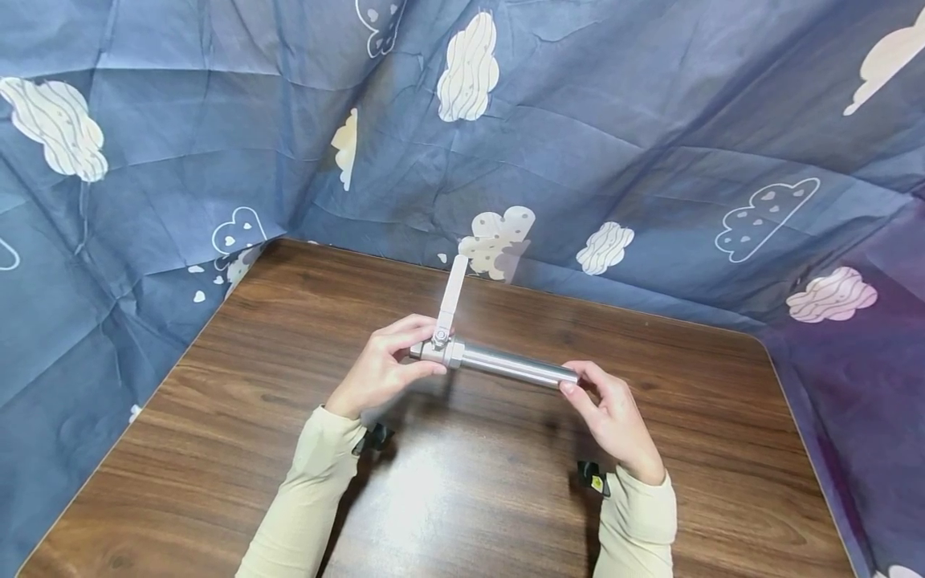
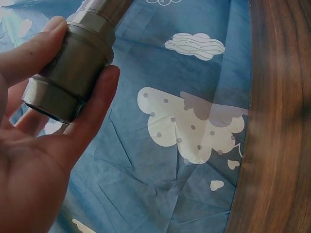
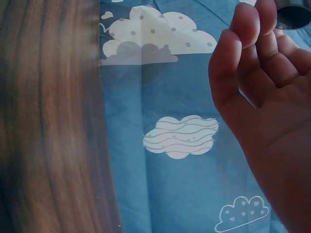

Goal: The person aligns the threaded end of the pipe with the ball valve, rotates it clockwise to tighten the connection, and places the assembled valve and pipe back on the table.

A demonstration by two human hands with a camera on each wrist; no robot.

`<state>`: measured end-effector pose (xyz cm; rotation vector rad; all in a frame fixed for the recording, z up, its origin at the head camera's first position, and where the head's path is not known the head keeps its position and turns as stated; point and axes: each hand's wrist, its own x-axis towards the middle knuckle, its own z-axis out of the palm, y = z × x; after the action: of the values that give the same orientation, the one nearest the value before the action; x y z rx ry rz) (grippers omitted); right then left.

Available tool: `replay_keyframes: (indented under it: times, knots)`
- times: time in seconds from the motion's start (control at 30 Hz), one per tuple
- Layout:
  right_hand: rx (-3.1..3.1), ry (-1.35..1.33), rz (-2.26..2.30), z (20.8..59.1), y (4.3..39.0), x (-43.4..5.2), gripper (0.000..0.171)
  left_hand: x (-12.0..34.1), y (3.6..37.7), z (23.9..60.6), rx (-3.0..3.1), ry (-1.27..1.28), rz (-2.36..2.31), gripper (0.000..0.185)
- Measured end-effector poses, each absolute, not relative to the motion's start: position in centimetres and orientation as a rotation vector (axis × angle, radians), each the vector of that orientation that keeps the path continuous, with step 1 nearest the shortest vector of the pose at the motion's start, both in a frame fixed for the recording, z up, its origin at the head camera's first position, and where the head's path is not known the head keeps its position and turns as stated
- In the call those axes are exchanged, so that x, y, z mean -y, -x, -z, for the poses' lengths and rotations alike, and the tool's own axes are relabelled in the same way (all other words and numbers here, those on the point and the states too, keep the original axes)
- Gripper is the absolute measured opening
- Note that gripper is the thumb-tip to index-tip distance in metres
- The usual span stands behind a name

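Note:
A metal ball valve [image 1: 437,351] with a long pale lever handle [image 1: 453,291] is joined to a shiny steel pipe [image 1: 516,365]. Thumb and fingers of my left hand [image 1: 379,368] grip the valve body at the left end. In the left wrist view the valve body [image 2: 73,68] lies between thumb and fingers of that hand [image 2: 39,145]. At the pipe's right end, my right hand [image 1: 610,409] pinches the tube between thumb and fingers. Only the dark open mouth of the pipe [image 3: 293,17] shows beside the right hand [image 3: 267,87] in the right wrist view.
Both hands hold the piece above a brown wood-grain table [image 1: 238,417]. A blue cloth [image 1: 592,120] printed with clouds hangs behind the table's far edge and along its sides. Dark wrist-worn devices sit at both cuffs.

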<state>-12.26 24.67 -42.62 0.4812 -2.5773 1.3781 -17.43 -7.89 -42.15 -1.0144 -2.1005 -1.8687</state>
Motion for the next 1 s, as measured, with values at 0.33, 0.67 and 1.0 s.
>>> replay_keyframes:
  times: [0.33,0.67,1.0]
  knots:
    - [2.635,-0.364,-1.428,42.8,11.9,-24.1,0.018,7.6,17.8,42.7,2.299,0.910,1.842,0.048]
    - [2.685,-0.343,-1.449,42.4,11.9,-23.2,0.021,7.8,18.3,44.6,2.427,0.920,1.745,0.045]
    - [2.726,-0.301,-1.509,44.7,12.4,-23.5,0.039,7.5,18.8,46.7,2.571,0.825,1.628,0.049]
